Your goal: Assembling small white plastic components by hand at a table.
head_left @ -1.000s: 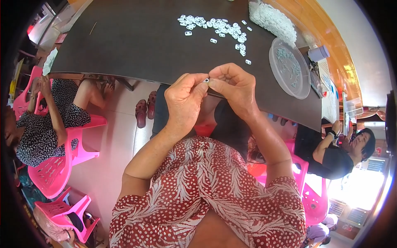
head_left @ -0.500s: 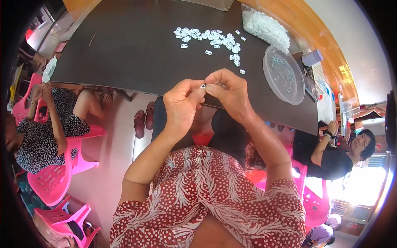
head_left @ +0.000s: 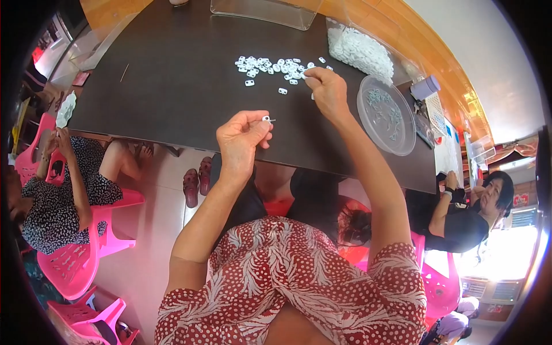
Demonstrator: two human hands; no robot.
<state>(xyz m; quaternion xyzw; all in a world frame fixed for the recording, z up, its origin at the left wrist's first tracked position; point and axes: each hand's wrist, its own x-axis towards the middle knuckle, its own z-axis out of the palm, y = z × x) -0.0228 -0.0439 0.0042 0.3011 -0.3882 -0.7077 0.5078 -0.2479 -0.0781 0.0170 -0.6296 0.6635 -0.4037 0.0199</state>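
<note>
Head view: pinched white piece (head_left: pixel 265 118) above a smooth dark table (head_left: pixel 172 92)

The left hand (head_left: pixel 238 144) has thumb and fingers closed on the small piece, a thin pin (head_left: pixel 272 120) jutting out. The right hand (head_left: pixel 326 95) bunches its fingers at a pile (head_left: pixel 259 63) of rounded, two-holed pieces; whether it grips one, I cannot tell.

One head-worn fisheye view, steeply downward, close above patterned shirt (head_left: pixel 276 259) and dark table (head_left: pixel 167 86).
</note>
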